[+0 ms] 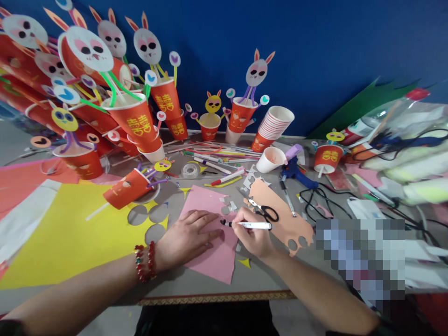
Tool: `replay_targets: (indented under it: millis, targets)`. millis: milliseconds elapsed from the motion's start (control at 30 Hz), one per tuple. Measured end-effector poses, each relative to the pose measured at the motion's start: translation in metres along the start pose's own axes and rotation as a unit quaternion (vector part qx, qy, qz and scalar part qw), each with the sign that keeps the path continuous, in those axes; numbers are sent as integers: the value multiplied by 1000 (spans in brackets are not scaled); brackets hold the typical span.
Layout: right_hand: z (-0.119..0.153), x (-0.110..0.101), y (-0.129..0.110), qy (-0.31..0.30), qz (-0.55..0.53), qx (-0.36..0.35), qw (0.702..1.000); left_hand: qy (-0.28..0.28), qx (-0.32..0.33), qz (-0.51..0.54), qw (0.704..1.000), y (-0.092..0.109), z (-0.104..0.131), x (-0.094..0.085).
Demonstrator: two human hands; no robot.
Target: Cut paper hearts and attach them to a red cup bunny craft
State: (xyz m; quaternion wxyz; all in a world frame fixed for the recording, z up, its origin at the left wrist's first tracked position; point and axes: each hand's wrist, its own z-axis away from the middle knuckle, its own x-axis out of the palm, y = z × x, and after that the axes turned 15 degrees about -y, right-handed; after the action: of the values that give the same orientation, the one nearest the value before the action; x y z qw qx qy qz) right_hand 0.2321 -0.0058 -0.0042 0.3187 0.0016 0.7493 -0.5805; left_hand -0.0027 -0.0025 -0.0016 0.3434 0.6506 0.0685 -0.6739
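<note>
The right hand (pixel 252 234) held a white marker (pixel 258 225) pinched between thumb and fingers, its dark tip at a small black mark (pixel 223 222) on a sheet of pink paper (pixel 214 262). The left hand (pixel 187 235) gripped nothing; it lay palm down on the same sheet, fingers loosely spread, with red bead bracelets (pixel 151 261) around the wrist. The pink paper lay on the table (pixel 168 285) directly in front of the person. Just beyond the right hand, scissors (pixel 270 214) with black handles rested on a cut-up peach sheet (pixel 301 229), and a pen (pixel 289 200) lay across its edge. To the left was a large yellow sheet (pixel 87 228) with round holes, a red cup (pixel 126 189) tipped on its side at its upper edge. Farther back were a roll of tape (pixel 190 171), a red-and-white marker (pixel 227 178), a white cup (pixel 270 160) and a blue glue gun (pixel 301 178). Near the blue wall (pixel 217 37) stood a stack of cups (pixel 273 127) and several red cups bearing paper rabbit faces (pixel 90 49).
</note>
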Motion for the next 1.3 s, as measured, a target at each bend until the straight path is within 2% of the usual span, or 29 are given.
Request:
replay_targets:
  millis: [133, 533, 733, 967, 1167, 1300]
  targets:
    - [1, 0, 0, 16, 10, 6, 1000, 7, 9, 1, 1000, -1, 0, 1]
    - [0, 0, -1, -13, 4, -1, 1000, 4, -1, -6, 1000, 0, 0, 0]
    - [1, 0, 1, 10, 3, 4, 1000, 11, 4, -1, 1000, 0, 0, 0]
    - [1, 1, 1, -12, 0, -2, 1000, 7, 1, -6, 1000, 0, 0, 1]
    - [1, 0, 1, 18, 17, 5, 1000, 9, 2, -3, 1000, 0, 0, 0]
    - [2, 0, 2, 15, 10, 8, 1000, 5, 3, -4, 1000, 0, 0, 0]
